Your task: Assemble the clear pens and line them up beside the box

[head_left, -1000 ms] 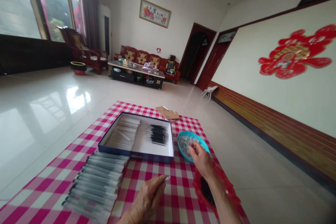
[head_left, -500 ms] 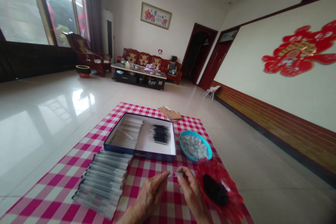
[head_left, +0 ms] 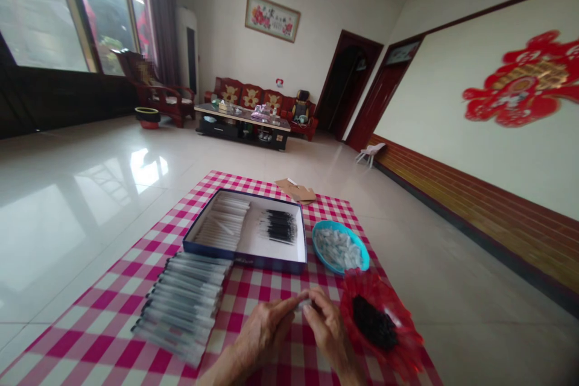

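Small pale piece [head_left: 305, 303]: seen from the head camera, pinched between two hands in front of the box; too blurred to tell its form
Box [head_left: 271, 262]: shallow, holding whitish tubes [head_left: 221, 223] on its left and dark rods [head_left: 280, 226] on its right
Turquoise bowl [head_left: 324, 260]: right of the box, well filled with pale pieces
Red dish [head_left: 404, 325]: to the box's near right, with a dark heap inside
Tube row [head_left: 183, 298]: at the box's near left
Work: apparently midway, one piece in handling, plenty left in the bowl; the finished count cannot be told
Left hand [head_left: 265, 329]: back upward, fingers narrowed on the piece
Right hand [head_left: 328, 325]: thumb and forefinger curled around it, fingertips meeting the left's
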The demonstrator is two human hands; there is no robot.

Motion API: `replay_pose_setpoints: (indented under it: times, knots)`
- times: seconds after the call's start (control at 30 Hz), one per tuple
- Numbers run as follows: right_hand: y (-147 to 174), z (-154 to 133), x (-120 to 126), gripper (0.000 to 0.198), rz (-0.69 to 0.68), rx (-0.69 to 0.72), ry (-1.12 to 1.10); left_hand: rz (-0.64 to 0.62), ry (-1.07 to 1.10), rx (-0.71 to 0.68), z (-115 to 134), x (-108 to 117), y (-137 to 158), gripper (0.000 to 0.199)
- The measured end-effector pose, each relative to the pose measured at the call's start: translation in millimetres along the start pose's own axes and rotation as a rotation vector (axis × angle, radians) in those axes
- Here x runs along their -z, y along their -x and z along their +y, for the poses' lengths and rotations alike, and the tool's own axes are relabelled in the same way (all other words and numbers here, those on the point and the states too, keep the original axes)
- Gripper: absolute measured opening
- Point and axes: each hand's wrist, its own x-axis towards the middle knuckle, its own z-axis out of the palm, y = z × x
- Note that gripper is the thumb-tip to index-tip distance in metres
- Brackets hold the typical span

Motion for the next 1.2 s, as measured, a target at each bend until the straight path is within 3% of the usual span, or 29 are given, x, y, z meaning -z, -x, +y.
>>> replay_pose_setpoints:
  times: [0.13,0.27,0.47,0.7,1.03,1.2]
  knots:
    - [1.3,-3.4,-4.0,0.021,0.016,-0.041,-0.056,-0.055,0.022,0.136,1.4,3.7,-1.7,0.03]
    - [4.4,0.9,-11.0,0.034,0.019,-0.177,-0.274,-0.13,0.106,0.241,3.5,7.6,-6.2,0.033]
    - [6.4,15.4,-32.4,0.039,0.15,-0.315,-0.62,-0.12,0.313,0.261,1.4,4.1,-7.4,0.037]
    - [2.7,15.6,-47.6,0.039,0.217,-0.368,-0.737,0.009,0.142,0.169,10.2,0.5,-6.0,0.042]
    - [5.2,31.2,-54.6,0.033,0.24,-0.401,-0.813,-0.062,-0.156,0.177,2.6,-8.9,1.2,0.046]
    - [3.7,31.4,-56.7,0.04,0.279,-0.464,-1.046,-0.199,-0.378,0.252,4.6,-11.2,-3.7,0.031]
